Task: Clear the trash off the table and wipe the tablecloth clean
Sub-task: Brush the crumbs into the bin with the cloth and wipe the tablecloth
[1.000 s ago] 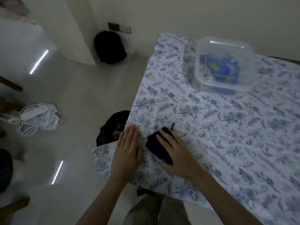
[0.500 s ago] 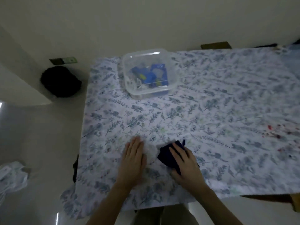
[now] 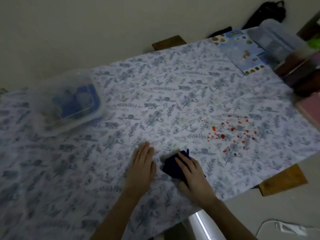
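Left to right: clear plastic box (image 3: pixel 69 104) with blue items inside sits on the tablecloth (image 3: pixel 173 94), blurred, contents unreadable; risk is low there unless a wide sweep of the cloth knocks it.

Left hand (image 3: pixel 142 167) lies flat, palm down, fingers straight, grasping nothing; looks like it's pinning the fabric. If it lifts, I'd expect the tablecloth to bunch and slide under the wiping stroke.

Right hand (image 3: pixel 192 172) presses down on a dark blue rag (image 3: pixel 173 165), fingers spread over it, more a press than a clench; rag is on the tablecloth just beside the left hand.

Red spots (image 3: pixel 228 134) are scattered right of the rag, near but not touched; main risk: 1 dry or hard pass smears the red across the pale print rather than lifting it; dabbing looks safer.

Far right: illustrated blue sheet (image 3: pixel 242 52), a second clear container (image 3: pixel 275 38), dark blurred items at the edge (image 3: pixel 301 75); an overshoot could shove these.

No brand, label or writing readable; too dim and blurred.
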Available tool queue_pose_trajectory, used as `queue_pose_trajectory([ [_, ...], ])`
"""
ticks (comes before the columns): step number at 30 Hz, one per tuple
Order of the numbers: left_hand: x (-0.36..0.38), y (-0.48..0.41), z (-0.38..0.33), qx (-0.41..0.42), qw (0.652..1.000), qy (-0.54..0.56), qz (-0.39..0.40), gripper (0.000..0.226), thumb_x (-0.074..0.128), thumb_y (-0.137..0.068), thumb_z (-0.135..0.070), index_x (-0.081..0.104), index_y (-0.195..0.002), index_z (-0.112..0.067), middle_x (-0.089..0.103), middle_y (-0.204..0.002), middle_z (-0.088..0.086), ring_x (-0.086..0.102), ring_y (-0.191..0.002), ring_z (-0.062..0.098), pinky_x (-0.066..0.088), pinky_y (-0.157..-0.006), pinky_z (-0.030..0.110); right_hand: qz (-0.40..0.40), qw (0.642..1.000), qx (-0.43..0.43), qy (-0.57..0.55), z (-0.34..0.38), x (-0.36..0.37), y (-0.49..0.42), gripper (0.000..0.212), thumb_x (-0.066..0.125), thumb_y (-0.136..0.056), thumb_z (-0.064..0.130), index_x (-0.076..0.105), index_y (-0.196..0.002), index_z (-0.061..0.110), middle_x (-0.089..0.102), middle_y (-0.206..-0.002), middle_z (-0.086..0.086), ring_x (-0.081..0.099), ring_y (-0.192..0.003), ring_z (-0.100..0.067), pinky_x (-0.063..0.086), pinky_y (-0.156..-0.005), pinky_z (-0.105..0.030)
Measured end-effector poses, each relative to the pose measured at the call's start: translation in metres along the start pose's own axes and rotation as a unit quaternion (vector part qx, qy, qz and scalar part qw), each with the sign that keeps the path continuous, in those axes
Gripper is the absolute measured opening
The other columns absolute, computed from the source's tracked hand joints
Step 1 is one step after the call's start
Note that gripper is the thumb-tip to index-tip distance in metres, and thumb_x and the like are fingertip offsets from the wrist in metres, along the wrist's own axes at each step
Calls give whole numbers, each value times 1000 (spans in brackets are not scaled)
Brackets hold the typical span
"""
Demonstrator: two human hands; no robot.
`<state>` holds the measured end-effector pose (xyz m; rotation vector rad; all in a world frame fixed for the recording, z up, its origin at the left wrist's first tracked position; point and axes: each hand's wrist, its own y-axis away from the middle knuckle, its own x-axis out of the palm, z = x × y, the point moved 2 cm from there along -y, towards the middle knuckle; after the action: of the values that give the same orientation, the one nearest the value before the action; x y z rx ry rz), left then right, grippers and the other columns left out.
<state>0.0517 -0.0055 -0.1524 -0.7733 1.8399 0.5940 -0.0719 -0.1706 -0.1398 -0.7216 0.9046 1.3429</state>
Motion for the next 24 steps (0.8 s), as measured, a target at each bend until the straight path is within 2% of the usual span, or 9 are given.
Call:
queue_pose_trajectory([
  [3, 11, -40, -27, 9, 999, -42, -4, 53, 23, -99, -34, 42, -140, -6, 35, -153, 12, 23, -145, 21, 14, -119, 38, -26, 999, 28, 5, -60, -38, 10, 55, 45, -91, 33, 31, -142, 17, 27, -151, -2, 31, -131, -30, 36, -108, -50],
  [6, 22, -69, -40, -4, 997, -81, 2, 55, 24, -98, -36, 38, -143, -7, 29, -156, 12, 21, -147, 23, 18, -120, 46, -31, 998, 50, 23, -113, -82, 24, 51, 33, -97, 36, 32, -142, 13, 27, -151, -4, 30, -131, -28, 24, -112, -40],
  [8, 27, -77, -42, -8, 995, -99, 2, 58, 22, -98, -38, 36, -145, -7, 27, -157, 12, 19, -148, 23, 17, -120, 49, -37, 994, 87, 45, -152, -106, 36, 56, 24, -99, 44, 31, -143, 12, 27, -152, -6, 30, -130, -29, 22, -111, -37],
  [12, 27, -75, -46, -8, 996, -90, -6, 60, 20, -98, -40, 32, -146, -7, 25, -158, 11, 16, -149, 22, 13, -122, 48, -74, 967, 236, 58, -221, -139, 53, 65, 32, -89, 42, 31, -144, 7, 27, -152, -14, 28, -132, -35, 28, -111, -53],
  [16, 27, -76, -45, -7, 997, -82, -4, 59, 22, -98, -39, 32, -146, -7, 26, -157, 12, 16, -149, 23, 14, -121, 49, -99, 933, 340, 69, -252, -156, 21, 70, 31, -83, 42, 30, -143, 6, 26, -152, -19, 25, -135, -41, 23, -113, -54],
  [20, 29, -76, -44, -8, 996, -84, -4, 58, 25, -97, -37, 33, -146, -7, 26, -157, 12, 17, -149, 24, 14, -121, 50, -138, 920, 363, 60, -270, -168, -32, 71, 34, -86, 45, 30, -144, 5, 26, -151, -22, 21, -139, -41, 18, -116, -53],
  [24, 28, -76, -46, -20, 996, -87, -4, 58, 26, -97, -37, 32, -147, -8, 25, -158, 11, 16, -149, 22, 14, -122, 49, -128, 931, 334, 66, -274, -168, -83, 68, 27, -90, 55, 33, -145, 15, 29, -152, -17, 21, -140, -37, 15, -118, -48],
])
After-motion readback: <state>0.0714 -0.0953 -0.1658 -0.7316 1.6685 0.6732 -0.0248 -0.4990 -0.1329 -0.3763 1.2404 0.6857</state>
